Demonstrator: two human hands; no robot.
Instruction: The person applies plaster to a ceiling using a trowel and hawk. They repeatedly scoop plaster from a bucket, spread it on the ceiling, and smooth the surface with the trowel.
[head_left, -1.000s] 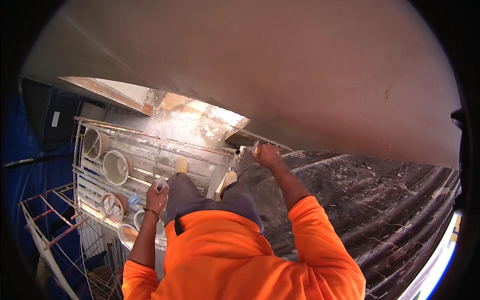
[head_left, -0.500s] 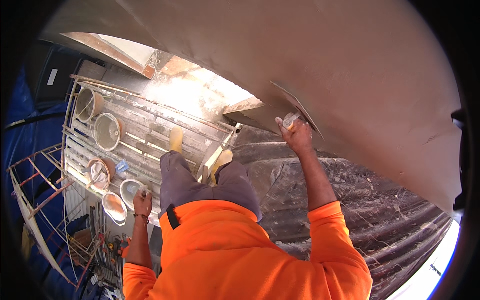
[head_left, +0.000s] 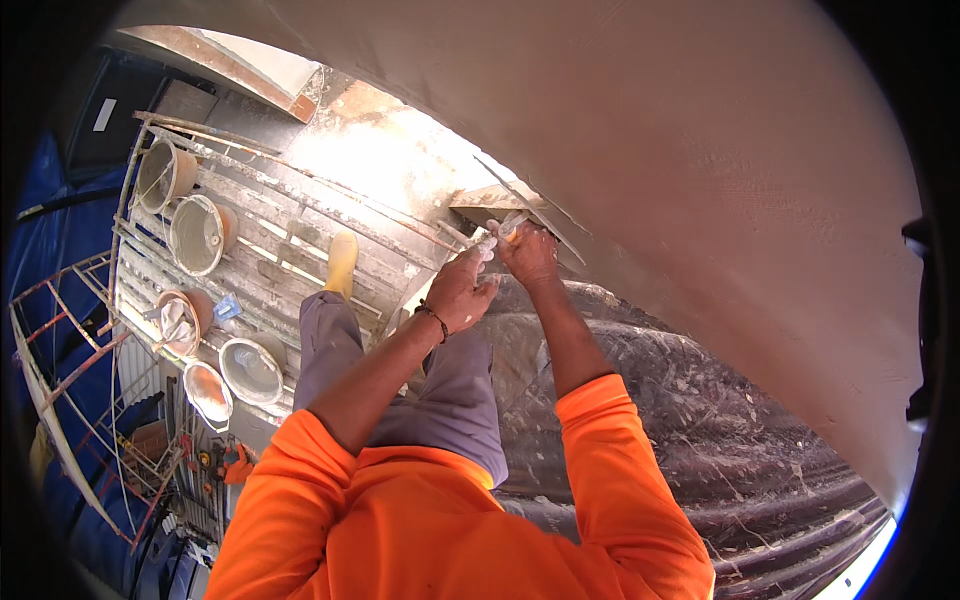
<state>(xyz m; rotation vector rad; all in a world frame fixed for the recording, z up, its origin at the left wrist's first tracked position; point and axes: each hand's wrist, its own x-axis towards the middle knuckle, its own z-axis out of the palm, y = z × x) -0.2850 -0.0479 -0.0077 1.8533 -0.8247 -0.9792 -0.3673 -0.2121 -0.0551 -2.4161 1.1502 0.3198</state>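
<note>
My right hand is closed round the handle of a plastering trowel. The trowel's thin flat blade shows nearly edge-on, close beside the smooth grey-brown plastered wall; I cannot tell whether it touches. Just to the left, my left hand reaches forward to the trowel handle. Its fingers stretch out and its thumb stands apart; white smears cover the fingertips. Nothing held shows in it.
Slatted scaffold planks lie underfoot at the left, with a metal frame at their end. Several buckets stand there, among them a grey-lined one and a white one. Dark plastic sheeting hangs below the wall at right.
My left hand has come up from beside the white bucket to my right hand. My right hand has drawn the trowel left and inward along the wall.
</note>
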